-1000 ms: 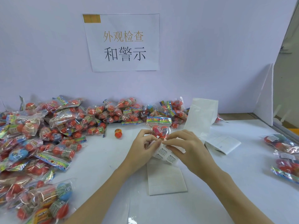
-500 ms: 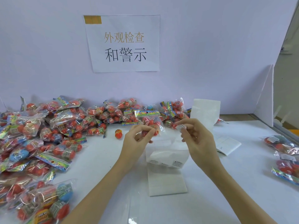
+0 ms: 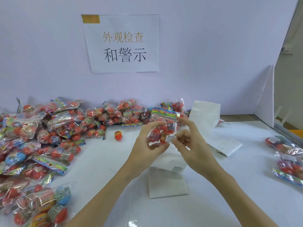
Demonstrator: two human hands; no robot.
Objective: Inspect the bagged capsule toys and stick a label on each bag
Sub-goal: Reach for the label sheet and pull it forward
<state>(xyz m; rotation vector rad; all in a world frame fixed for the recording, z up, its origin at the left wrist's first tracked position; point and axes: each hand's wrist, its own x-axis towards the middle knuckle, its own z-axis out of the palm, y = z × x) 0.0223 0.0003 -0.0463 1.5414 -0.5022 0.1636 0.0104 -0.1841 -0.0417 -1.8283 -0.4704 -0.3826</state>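
Note:
My left hand [image 3: 148, 145] holds up a clear bag of red capsule toys [image 3: 162, 126] with a colourful header strip, fingers curled round its lower left side. My right hand [image 3: 191, 141] pinches a small white warning label [image 3: 170, 138] against the bag's lower front. Below my hands the label sheet [image 3: 170, 164] lies on the white table, curled up, with one label showing at its right edge. A flat white backing sheet [image 3: 167, 187] lies under it.
A big heap of bagged capsule toys [image 3: 41, 136] fills the left and back of the table. A loose red capsule [image 3: 118, 135] lies in front of the heap. Several bags bearing labels [image 3: 287, 156] lie at the right edge. More white sheets [image 3: 224, 145] lie right of my hands.
My right hand peeled a label off the sheet and brought it to the bag. The left hand lifted the bag higher. The label sheet dropped back onto the table.

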